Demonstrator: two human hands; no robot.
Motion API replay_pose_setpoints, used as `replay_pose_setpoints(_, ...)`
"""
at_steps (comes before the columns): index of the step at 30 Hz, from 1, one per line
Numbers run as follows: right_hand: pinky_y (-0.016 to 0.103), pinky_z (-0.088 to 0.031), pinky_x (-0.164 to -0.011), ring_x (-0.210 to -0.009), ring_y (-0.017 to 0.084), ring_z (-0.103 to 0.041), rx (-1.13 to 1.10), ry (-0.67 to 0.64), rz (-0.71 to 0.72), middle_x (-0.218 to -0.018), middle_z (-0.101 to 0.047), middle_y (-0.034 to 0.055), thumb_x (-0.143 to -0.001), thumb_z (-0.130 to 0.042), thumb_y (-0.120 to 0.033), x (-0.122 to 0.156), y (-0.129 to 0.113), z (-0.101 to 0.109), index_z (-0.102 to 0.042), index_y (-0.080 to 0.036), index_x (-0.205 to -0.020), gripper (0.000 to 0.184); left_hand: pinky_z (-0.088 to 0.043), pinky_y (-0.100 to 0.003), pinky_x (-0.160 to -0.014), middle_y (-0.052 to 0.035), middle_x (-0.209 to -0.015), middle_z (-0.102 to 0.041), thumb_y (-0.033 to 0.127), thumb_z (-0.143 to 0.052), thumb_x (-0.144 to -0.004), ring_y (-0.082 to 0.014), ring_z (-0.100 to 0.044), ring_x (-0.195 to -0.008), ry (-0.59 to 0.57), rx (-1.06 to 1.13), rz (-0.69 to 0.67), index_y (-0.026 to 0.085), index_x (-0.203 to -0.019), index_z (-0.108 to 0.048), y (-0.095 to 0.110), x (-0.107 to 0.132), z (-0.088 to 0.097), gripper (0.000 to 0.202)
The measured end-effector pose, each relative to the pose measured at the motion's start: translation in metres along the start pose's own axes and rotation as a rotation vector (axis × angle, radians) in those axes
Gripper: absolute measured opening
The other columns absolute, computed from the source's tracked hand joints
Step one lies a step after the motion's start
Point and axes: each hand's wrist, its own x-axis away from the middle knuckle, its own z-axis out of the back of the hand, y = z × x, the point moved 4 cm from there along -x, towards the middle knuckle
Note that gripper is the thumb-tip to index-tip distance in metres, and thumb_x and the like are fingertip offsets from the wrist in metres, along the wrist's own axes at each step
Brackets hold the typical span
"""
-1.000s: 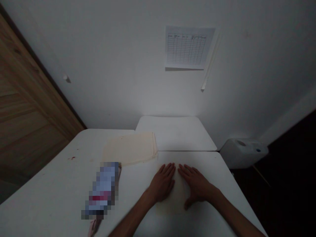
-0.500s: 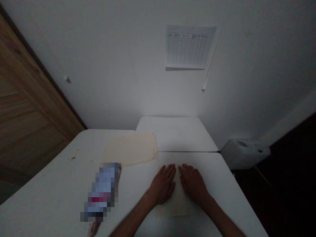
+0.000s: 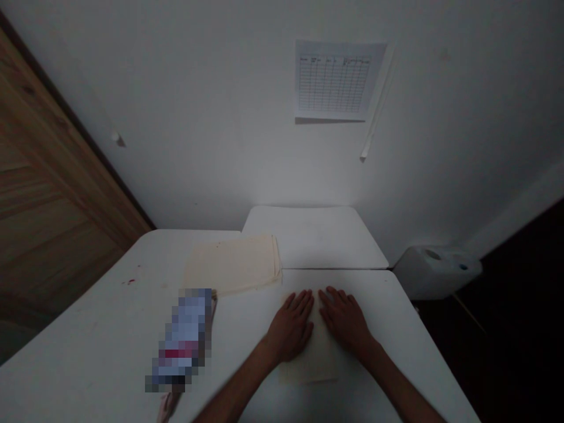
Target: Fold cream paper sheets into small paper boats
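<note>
A thin cream sheet (image 3: pixel 311 367), perhaps cloth or paper, lies flat on the white table (image 3: pixel 247 364). My left hand (image 3: pixel 293 326) rests palm down on its left part, fingers stretched forward. On the right part lies my right hand (image 3: pixel 343 320), also flat with its fingers extended. A narrow strip of the sheet shows between the two hands; they hide much of the rest. Behind and to the left is a stack of larger cream sheets (image 3: pixel 233 264), its right edges slightly uneven.
Left of my hands lies a pixelated bluish item (image 3: pixel 185 335). A printed grid sheet (image 3: pixel 332 82) hangs on the wall. A whitish plastic container (image 3: pixel 436 273) stands beyond the table's right edge. At the far left is a wooden door or panel (image 3: pixel 53 170).
My right hand has shifted very slightly up and its fingers sit a little differently. My left hand stays in place on the sheet. The whole view has tilted slightly.
</note>
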Motion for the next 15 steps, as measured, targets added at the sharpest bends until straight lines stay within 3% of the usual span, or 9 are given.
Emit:
replay_pose_setpoints(8, 0.045, -0.035, -0.097, -0.115, 0.029, -0.049, -0.057, 0.022, 0.066, -0.132, -0.052, 0.0085, -0.092, -0.049, -0.036, 0.007, 0.005, 0.003, -0.055, -0.027, -0.125, 0.035, -0.016, -0.042, -0.116, -0.0086, -0.155, -0.023, 0.037, -0.032, -0.096, -0.0222, -0.02, -0.142, 0.001, 0.014, 0.002, 0.016, -0.149, -0.02, 0.0, -0.001, 0.001, 0.058)
replay_pose_setpoints(15, 0.043, -0.037, -0.098, -0.113, 0.028, -0.05, -0.168, -0.002, 0.071, -0.128, -0.056, 0.0067, -0.081, -0.066, -0.038, 0.026, 0.012, 0.008, -0.057, -0.028, -0.123, 0.044, -0.016, -0.042, -0.116, -0.0087, -0.155, -0.022, 0.036, -0.033, -0.096, -0.0221, -0.019, -0.142, 0.008, 0.009, 0.003, 0.016, -0.149, -0.019, 0.0, 0.0, -0.002, 0.058)
